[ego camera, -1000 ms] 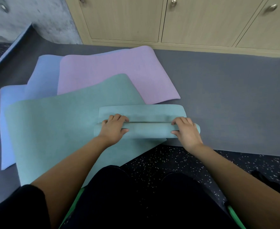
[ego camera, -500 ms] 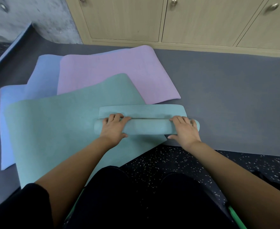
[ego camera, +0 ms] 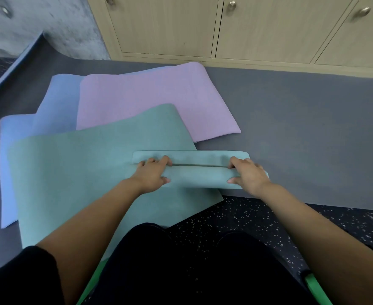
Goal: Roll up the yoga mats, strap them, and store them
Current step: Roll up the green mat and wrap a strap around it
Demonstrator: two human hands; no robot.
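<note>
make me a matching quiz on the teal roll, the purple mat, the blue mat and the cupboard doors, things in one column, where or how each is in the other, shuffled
Things
1. teal roll
2. purple mat
3. blue mat
4. cupboard doors

Places or states
a. shut, behind the mats
b. lowest layer, showing at the left
c. gripped by the left hand and the right hand
d. flat, partly covering the blue one

Pairs: 1-c, 2-d, 3-b, 4-a

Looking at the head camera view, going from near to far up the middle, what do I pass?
Left hand and right hand gripping the rolled end of the teal mat → purple mat → cabinet doors.
</note>
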